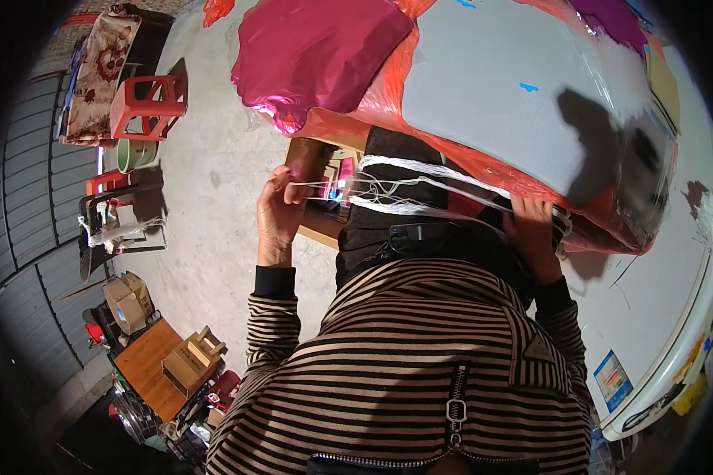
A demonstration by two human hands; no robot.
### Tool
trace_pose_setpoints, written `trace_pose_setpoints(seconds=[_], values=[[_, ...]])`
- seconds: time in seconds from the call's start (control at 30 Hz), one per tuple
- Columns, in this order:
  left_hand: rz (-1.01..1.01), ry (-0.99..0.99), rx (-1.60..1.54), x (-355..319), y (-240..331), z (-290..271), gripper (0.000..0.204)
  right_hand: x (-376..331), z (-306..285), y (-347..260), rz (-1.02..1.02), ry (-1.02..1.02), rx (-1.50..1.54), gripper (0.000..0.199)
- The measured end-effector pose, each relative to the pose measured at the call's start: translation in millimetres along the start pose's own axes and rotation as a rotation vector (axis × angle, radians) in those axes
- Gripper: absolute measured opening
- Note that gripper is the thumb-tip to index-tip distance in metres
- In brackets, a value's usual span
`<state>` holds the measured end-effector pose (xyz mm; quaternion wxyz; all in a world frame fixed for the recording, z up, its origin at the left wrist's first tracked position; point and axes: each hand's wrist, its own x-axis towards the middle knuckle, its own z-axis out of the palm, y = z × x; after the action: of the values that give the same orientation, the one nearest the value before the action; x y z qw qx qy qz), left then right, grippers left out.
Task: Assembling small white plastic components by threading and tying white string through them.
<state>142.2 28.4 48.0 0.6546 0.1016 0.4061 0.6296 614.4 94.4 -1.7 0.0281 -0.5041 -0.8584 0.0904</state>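
Observation:
My left hand (279, 207) is raised in front of my chest and pinches a bundle of thin white strings (404, 188). The strings stretch rightward across my dark lap to my right hand (533, 229), which grips their other end beside an orange plastic sheet (483, 162). The strands hang taut between both hands, several of them looped. A shiny magenta foil balloon (317, 51) lies just above my left hand. Both my sleeves are striped tan and black.
A large grey board (499, 87) wrapped in clear and orange plastic fills the upper right. A red plastic stool (149, 103) and a green basin (135, 154) stand on the concrete floor at left. Cardboard boxes (127, 301) and a wooden board (146, 368) sit lower left.

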Motion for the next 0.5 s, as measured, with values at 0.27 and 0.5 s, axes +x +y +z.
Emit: trace_pose_setpoints(seconds=[0.27, 0.5], values=[[0.064, 0.116, 0.170, -2, -7, -3, 0.020, 37, 45, 40, -0.113, 0.246, -1.025, 0.038], [0.040, 0.097, 0.576, 8, 1, 8, 0.023, 33, 77, 41, 0.007, 0.101, -1.494, 0.040]])
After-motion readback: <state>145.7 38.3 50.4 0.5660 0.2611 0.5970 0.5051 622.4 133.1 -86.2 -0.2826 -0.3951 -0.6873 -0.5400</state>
